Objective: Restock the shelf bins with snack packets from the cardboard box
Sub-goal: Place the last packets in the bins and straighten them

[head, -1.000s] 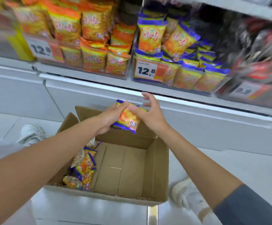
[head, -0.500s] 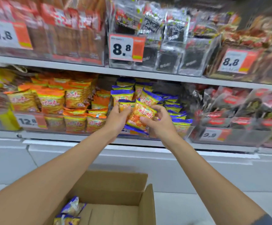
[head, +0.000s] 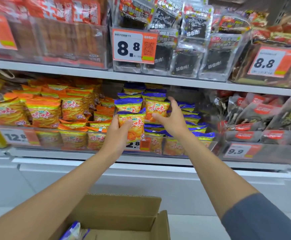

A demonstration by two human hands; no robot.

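Fingers (head: 173, 105) of the right hand (head: 174, 122) spread wide now, off the snack packet (head: 133, 125) they shared a half-second ago. The left hand (head: 117, 135) alone grips it, thumb across its face, at the front of the blue-packet bin (head: 169, 147), with the cardboard box (head: 123, 212) below. The drop-in looks close.

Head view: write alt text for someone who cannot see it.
A person's left hand holds a purple-topped snack packet at the front of a shelf bin of matching packets, with the right hand spread open beside it. A cardboard box sits open below.
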